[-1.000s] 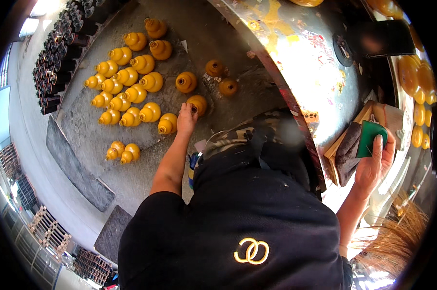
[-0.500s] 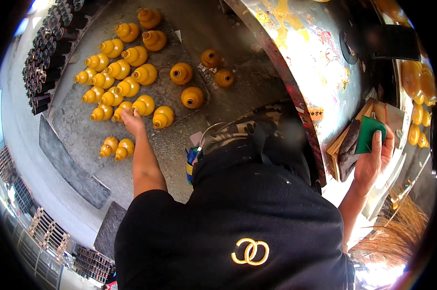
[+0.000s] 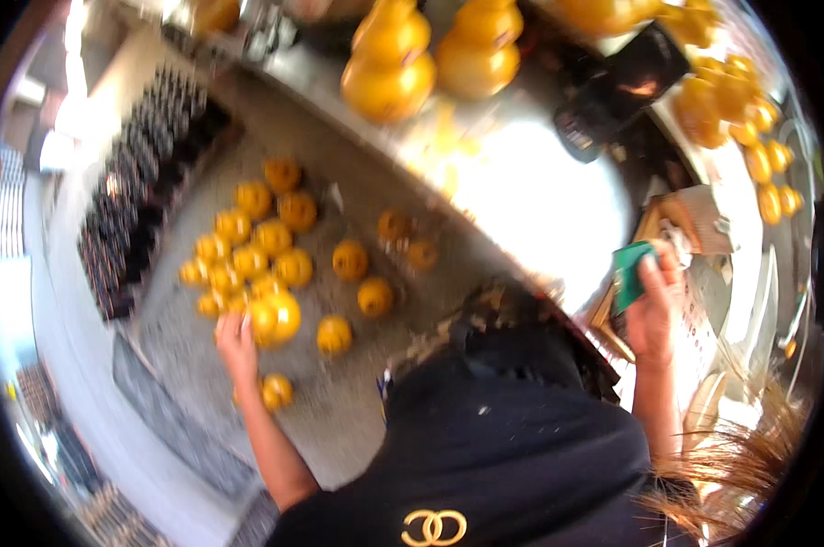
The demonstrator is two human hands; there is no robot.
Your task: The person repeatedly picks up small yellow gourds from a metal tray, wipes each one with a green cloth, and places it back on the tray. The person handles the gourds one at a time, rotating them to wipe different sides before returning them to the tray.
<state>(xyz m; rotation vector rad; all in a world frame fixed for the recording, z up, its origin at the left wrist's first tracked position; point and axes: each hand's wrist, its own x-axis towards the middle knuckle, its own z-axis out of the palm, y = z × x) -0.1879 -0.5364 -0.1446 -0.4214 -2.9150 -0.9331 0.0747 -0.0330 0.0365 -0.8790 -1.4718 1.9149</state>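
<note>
My left hand has its fingers closed at the neck end of a glossy yellow gourd-shaped bottle, which is tipped on its side above the floor. Behind it stand several more yellow gourd-shaped bottles, close together and blurred by motion. A few others, such as one yellow bottle, stand apart on the right. On my right side, a thin green flat piece is pinched between the thumb and fingers of my right hand; its exact kind I cannot make out.
A shiny metal worktable with a raised edge runs diagonally past me. Two big yellow gourd bottles stand on its far part, near a black object. Dark stacked items line the left. Bristles show at lower right.
My left hand has lifted a gourd bottle off the group. The view has swung round, bringing the large bottles on the table into sight. My right hand still holds the green piece.
</note>
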